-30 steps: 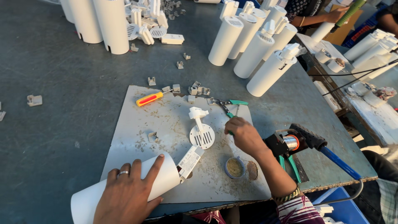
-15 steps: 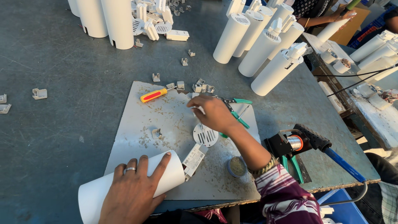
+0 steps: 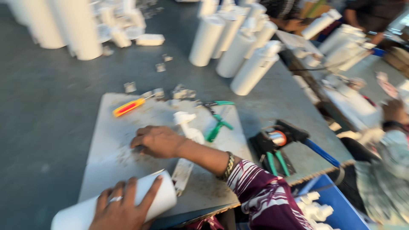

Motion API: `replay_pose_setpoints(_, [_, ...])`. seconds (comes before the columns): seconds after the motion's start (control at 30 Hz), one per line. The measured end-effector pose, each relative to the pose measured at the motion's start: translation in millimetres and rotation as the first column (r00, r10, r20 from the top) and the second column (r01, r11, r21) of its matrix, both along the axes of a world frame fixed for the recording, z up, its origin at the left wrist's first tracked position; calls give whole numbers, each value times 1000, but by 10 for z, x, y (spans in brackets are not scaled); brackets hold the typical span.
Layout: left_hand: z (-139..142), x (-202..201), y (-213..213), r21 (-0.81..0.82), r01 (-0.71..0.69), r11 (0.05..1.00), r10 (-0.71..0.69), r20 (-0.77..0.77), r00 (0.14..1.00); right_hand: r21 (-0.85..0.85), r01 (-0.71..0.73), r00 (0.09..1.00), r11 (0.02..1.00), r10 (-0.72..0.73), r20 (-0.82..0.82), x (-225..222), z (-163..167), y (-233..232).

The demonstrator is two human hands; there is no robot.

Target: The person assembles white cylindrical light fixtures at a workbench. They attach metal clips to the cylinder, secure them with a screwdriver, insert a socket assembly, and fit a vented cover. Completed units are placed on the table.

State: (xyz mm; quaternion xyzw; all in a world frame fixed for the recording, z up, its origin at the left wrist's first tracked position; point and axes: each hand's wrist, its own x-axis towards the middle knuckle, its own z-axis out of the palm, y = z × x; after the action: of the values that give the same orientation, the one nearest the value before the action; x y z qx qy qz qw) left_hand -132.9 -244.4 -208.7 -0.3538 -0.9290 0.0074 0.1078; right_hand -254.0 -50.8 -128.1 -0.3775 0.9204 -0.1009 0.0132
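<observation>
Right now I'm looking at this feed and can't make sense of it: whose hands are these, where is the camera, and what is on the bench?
There is no machine here: a person works with two bare hands, and the single camera sits on their head, looking down. The picture is blurred by motion.

The left hand, wearing a ring, rests on top of a white tube lying at the near edge. The right hand is pressed palm-down on a pale work board; whether it grips anything underneath is hidden.

Just beyond that hand lies a white plastic fitting. Farther back are an orange-handled screwdriver and green-handled pliers. To the right, off the board, lies a black tool with a blue handle. More white tubes are grouped at the back of the grey table. Another person's sleeve shows at the right edge.
</observation>
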Motion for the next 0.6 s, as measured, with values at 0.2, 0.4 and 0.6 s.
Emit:
replay_pose_setpoints(0.2, [-469,-767,158,100,146,984,-75,-514,855,-424,155,987,892,-126,95,97,352,674])
replay_pose_setpoints(0.4, [-255,-885,289,-34,26,999,-36,-328,944,-576,455,890,680,-371,265,660,512,1052])
replay_pose_setpoints(0.6, [-193,-827,438,-140,-12,990,7,-34,999,-758,536,831,371,-392,395,601,-329,891])
